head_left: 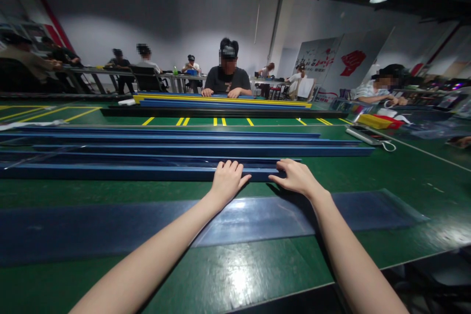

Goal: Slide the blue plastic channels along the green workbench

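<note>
The left hand and right hand both clasp the right end of the nearest long blue folded rail, fingers over its top, midway across the green table surface, behind a flat dark blue sheet along the front edge

Your long dark-blue rail: a narrow, straight profile lying flat and level. It runs horizontally across the middle of the frame, from the left edge to just right of centre. Its right end stops there, cut square. The plain matte side wall faces you and the top strip looks glossier. Whether it's an open channel, can't tell.
</note>
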`<state>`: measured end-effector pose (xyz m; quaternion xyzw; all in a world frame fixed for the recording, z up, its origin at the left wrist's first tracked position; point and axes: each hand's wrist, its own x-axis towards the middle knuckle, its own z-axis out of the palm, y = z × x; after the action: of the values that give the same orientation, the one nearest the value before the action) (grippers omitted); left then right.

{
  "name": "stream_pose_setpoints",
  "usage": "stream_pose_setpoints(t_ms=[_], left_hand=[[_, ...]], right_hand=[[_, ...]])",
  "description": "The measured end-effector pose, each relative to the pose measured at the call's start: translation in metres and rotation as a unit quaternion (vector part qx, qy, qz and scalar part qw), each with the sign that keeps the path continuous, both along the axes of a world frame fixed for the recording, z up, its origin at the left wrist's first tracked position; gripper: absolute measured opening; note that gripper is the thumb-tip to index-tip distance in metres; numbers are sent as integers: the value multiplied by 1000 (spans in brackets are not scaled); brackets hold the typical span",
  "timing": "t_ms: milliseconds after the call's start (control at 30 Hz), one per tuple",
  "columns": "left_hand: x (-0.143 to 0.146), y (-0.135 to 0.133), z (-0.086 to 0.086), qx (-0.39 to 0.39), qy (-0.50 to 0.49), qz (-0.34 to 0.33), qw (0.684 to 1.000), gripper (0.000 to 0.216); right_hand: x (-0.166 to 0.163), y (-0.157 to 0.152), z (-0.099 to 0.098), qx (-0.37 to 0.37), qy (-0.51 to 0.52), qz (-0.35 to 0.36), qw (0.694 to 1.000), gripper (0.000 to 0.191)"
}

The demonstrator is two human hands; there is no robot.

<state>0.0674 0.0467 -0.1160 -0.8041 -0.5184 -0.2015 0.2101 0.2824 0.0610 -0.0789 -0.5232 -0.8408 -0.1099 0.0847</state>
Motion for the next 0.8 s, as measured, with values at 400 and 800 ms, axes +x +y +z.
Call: stream_pose_setpoints(t_ms=[400, 800], left_hand=[[0, 1, -3, 13, -2, 1, 1000, 34], [-1, 2, -1, 17, -4, -55, 998, 30]], right_hand=[[-18, 2, -7, 9, 34, 59, 998, 21], [-11, 4, -2, 13, 41, 48, 998, 19]])
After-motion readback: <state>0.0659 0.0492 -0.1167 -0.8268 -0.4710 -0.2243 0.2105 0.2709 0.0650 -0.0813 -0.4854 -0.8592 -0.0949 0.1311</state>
